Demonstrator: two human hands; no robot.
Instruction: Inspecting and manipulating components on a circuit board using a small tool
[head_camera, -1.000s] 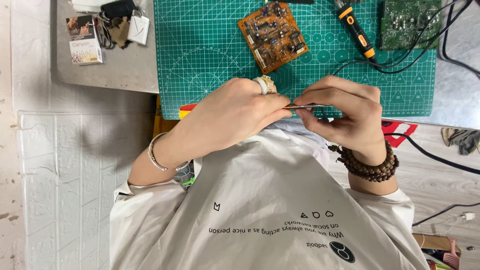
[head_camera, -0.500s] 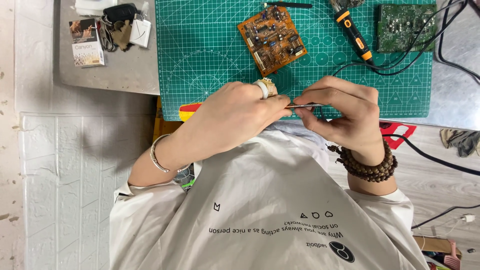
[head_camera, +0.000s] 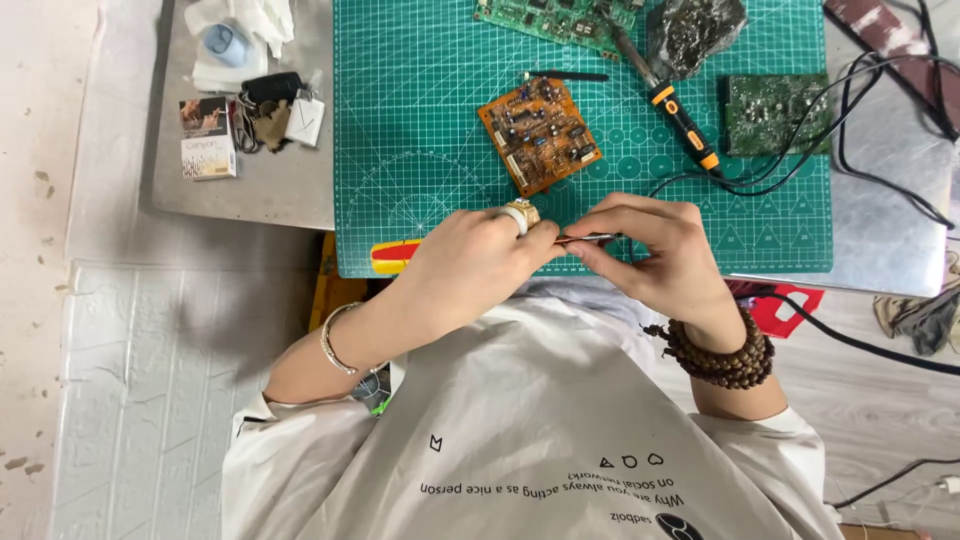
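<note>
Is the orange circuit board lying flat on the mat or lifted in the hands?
Flat: the orange circuit board lies component-side up on the green cutting mat, apart from both hands.

One view only, head camera, worn on the person's head. It looks almost straight down over the chest, so the white shirt (head_camera: 520, 440) fills the bottom of the frame and reads upside down. Far side of the counter (head_camera: 250, 190) sits at the top edge. Both hands, left (head_camera: 470, 265) and right (head_camera: 665, 255), sit mid-frame, close to the lens, at the near edge of the green mat (head_camera: 420, 120). Floor (head_camera: 60, 330) shows down the left side. Medium-close range, slight wide-angle spread. No second view to share with.
</note>
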